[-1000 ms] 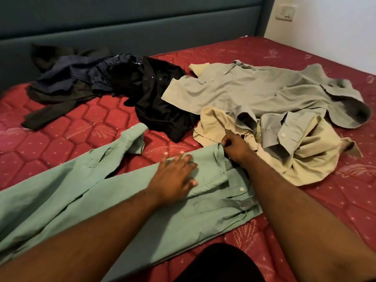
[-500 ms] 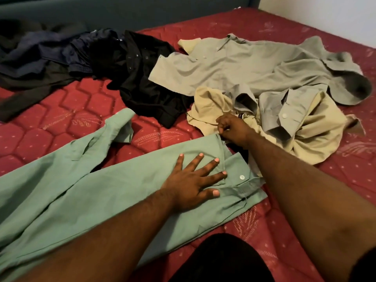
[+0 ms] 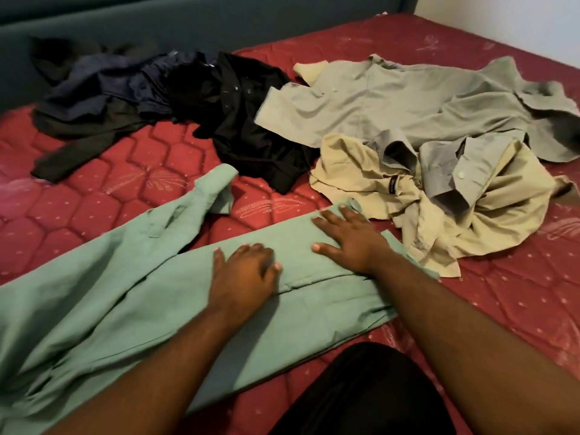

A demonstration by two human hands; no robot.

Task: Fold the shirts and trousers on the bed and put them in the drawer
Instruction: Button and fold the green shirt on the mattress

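Red quilted mattress fills my view, with a dark blue headboard point(image 3: 188, 23) running along the 12 o'clock edge of the bed point(image 3: 518, 309). I have the green shirt point(image 3: 131, 302) spread across the near side, from 6 o'clock out toward 9. My left hand point(image 3: 243, 277) rests on the cloth near its middle, fingers somewhat bent; motion blur means I cannot tell whether it pinches any fabric. My right hand point(image 3: 348, 238) lies flat and spread, pressing the shirt's folded end at about 3 o'clock of the left one.

I judge this the first garment, in mid-fold, being smoothed. Next I would need to bring the loose sleeve point(image 3: 201, 202) at 11 o'clock inward, then double the body over.

Waiting unfolded: a cream shirt point(image 3: 502, 208) tangled with a grey shirt point(image 3: 408, 102) toward 2 o'clock, a black shirt point(image 3: 251, 120) at 12, and dark trousers point(image 3: 94, 98) toward 10. No drawer is in view.
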